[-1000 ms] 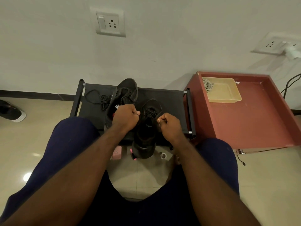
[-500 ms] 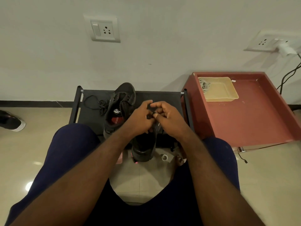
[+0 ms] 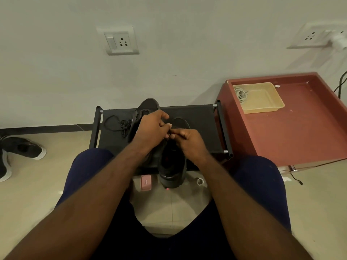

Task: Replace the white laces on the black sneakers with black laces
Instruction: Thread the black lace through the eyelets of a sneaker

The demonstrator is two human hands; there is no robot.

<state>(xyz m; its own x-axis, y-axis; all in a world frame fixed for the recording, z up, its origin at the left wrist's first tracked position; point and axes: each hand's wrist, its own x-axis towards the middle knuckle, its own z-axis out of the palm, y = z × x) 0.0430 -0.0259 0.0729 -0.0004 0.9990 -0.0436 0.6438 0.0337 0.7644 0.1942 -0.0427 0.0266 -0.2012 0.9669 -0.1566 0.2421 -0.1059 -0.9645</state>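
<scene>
A rack (image 3: 202,124) stands against the wall, between the person's knees; on it the left sneaker (image 3: 145,106) lies further back, the right sneaker (image 3: 171,166) nearer, its heel overhanging the near edge; a loose lace (image 3: 116,124) lies on the rack left of both; the left hand (image 3: 152,128) and right hand (image 3: 189,141) meet above the right sneaker, pinching its lace (image 3: 169,132); on the floor below, a box (image 3: 146,182) lies left of the heel and a roll (image 3: 200,181) right of it; a cabinet (image 3: 300,132) stands right of the rack, with a tray (image 3: 262,98) at its back left corner and a cord (image 3: 241,93) in the tray's left end; shoes (image 3: 22,149) lie on the floor far left.
</scene>
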